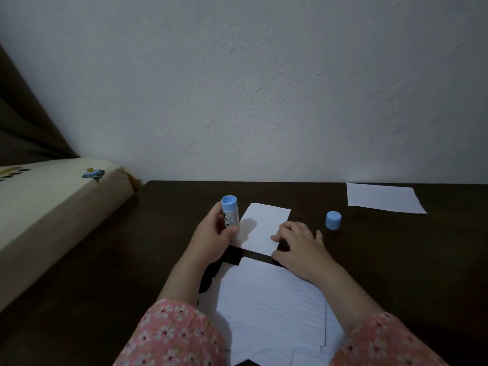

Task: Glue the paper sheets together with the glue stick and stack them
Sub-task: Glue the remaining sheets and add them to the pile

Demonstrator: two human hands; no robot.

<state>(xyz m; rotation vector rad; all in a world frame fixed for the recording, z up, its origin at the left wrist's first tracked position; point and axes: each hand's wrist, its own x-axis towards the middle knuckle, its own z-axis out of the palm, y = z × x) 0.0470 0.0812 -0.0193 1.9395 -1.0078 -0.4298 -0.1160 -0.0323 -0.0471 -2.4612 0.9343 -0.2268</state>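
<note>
My left hand (214, 232) grips a white glue stick (230, 211) with a blue end, held upright at the left edge of a small white sheet (261, 225). My right hand (298, 245) rests flat on that sheet's near right corner, fingers spread. The blue cap (333, 220) stands alone on the table to the right of the sheet. A pile of lined paper sheets (272, 307) lies close to me between my forearms. One more white sheet (383, 198) lies at the far right by the wall.
The dark wooden table (409, 260) runs up against a pale wall (264, 88). A cream cushion (52, 199) with a small printed picture borders the table on the left, below a dark brown backrest.
</note>
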